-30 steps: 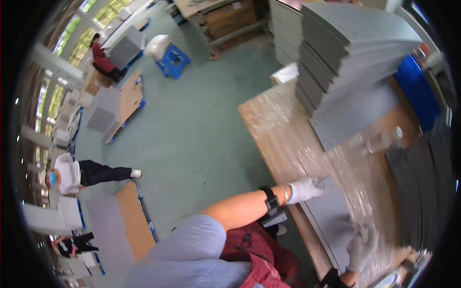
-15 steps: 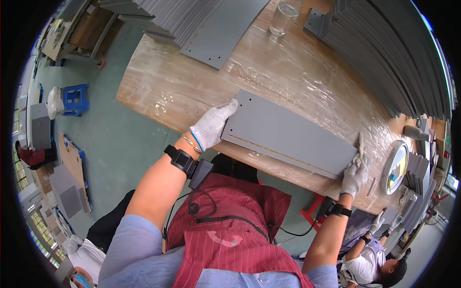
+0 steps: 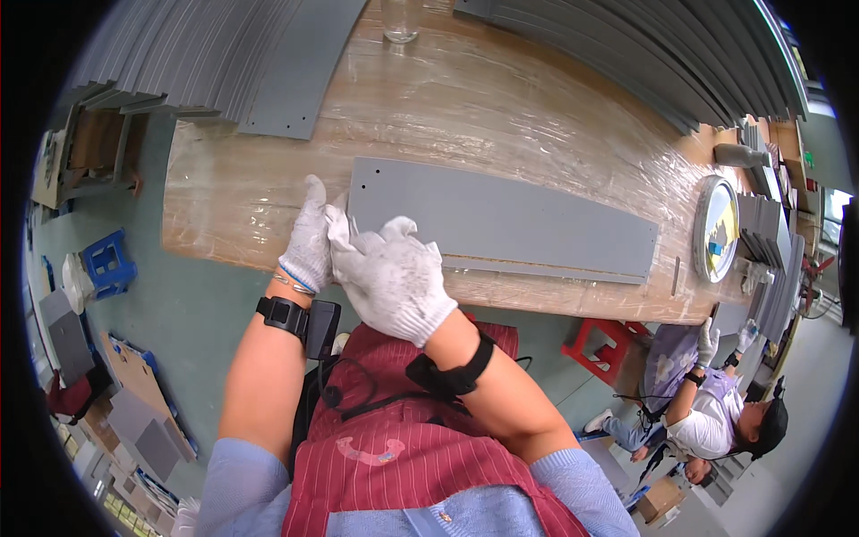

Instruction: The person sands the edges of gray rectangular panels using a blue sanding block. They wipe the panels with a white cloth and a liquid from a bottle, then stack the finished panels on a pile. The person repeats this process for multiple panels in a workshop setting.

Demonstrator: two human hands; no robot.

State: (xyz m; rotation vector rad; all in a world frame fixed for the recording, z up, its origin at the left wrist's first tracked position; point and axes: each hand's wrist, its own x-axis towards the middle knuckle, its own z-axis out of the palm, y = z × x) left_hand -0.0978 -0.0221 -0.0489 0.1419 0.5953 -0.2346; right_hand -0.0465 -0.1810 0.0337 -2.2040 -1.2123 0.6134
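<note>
A long grey panel [image 3: 510, 215] lies flat on the plastic-wrapped table, with small dark holes at its ends and a brownish groove along its near edge. Both of my hands wear white knitted gloves. At the panel's left end, my left hand [image 3: 309, 240] has one digit stretched upward, while its other fingers are mostly hidden behind the right hand. My right hand [image 3: 389, 273] crosses over to that same end, its fingers curled and overlapping the panel's near left corner. Whatever it may hold is hidden, though a small greyish bit shows between the hands.
Stacks of grey panels [image 3: 170, 54] stand at the far left and far right of the table [image 3: 233, 192]. A glass [image 3: 400, 22] stands at the back. A round white lid [image 3: 717, 228] is at the right, near a red stool [image 3: 604, 349] and a co-worker [image 3: 716, 412].
My right hand has swept from the panel's right end to its left end, beside my left hand. My left thumb has come off the panel's top. The whole view has shifted.
</note>
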